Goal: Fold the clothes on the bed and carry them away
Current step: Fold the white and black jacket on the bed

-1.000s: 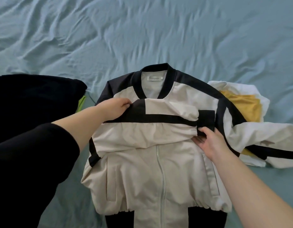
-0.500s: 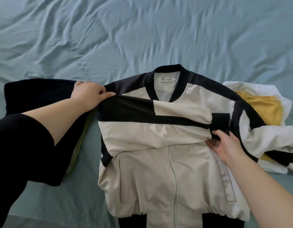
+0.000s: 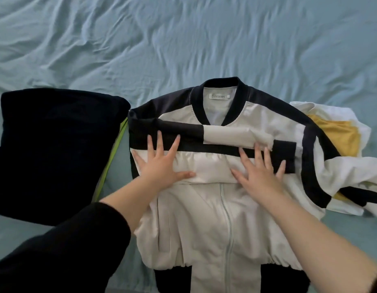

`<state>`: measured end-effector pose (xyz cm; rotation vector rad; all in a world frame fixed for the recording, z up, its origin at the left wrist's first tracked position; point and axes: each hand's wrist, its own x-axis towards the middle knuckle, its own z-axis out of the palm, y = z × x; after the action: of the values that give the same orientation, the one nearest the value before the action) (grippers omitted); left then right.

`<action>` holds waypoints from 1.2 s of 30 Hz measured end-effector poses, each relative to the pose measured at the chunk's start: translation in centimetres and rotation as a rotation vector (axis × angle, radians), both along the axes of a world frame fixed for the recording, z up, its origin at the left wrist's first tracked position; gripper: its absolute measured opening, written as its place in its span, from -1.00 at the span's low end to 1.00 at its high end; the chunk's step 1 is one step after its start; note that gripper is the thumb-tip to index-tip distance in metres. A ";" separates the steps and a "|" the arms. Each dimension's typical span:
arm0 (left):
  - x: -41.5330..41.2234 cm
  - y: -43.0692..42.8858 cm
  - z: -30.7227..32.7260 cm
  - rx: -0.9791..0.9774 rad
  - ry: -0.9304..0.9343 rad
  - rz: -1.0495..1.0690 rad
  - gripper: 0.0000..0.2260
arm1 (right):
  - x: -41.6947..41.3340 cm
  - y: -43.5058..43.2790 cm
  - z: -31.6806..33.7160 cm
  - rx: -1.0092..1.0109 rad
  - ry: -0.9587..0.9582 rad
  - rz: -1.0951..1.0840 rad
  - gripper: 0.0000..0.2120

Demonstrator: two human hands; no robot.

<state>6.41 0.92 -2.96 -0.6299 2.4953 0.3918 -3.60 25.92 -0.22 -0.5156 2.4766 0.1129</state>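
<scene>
Jacket [image 3: 204, 218], cream with black bands, lies front-up on the wrinkled blue bed [image 3: 183, 39] close to us. Its long axis runs straight away from us, with the collar [image 3: 222, 83] at the far end, the black hem [image 3: 174, 278] nearest our body and the zipper [image 3: 227, 218] down the middle. One sleeve [image 3: 225, 136] is folded across the chest, crosswise to that axis, its black cuff [image 3: 286, 149] pointing right. Our left hand [image 3: 160, 166] and right hand [image 3: 259, 172] press flat on it, fingers [image 3: 160, 142] straight and spread, gripping nothing. The other sleeve [image 3: 352, 172] trails right over a white-and-yellow garment [image 3: 335, 136]. A folded dark garment [image 3: 56, 144] sits just left.
</scene>
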 end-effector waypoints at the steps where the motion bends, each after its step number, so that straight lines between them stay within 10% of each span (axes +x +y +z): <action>1: -0.4 -0.7 -0.4 0.011 -0.037 -0.011 0.05 | -1.1 -0.1 -0.6 0.037 -0.084 -0.023 -0.34; 8: -1.2 0.2 1.0 -0.052 -0.098 -0.024 0.05 | -4.3 -1.5 -1.0 0.138 -0.257 0.015 -0.22; 16: 0.8 9.6 3.5 0.099 -0.012 -0.051 -0.40 | -3.5 -1.0 0.2 -0.102 -0.275 -0.095 -0.41; 22: -0.8 19.7 4.6 0.204 0.001 0.040 -0.40 | 1.4 8.9 3.5 -0.906 -0.345 -0.818 -0.88; 30: -10.0 32.9 7.0 0.220 0.255 -0.151 -0.27 | -5.6 30.7 5.5 -0.868 -0.258 -1.649 -0.95; 36: -18.1 39.8 6.7 0.175 0.281 -0.324 -0.22 | -9.7 34.0 4.5 -0.865 -0.590 -1.762 -0.74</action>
<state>-11.73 40.74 3.75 -0.1010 2.7256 0.5989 -13.31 59.93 4.29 1.2084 1.4759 -1.5120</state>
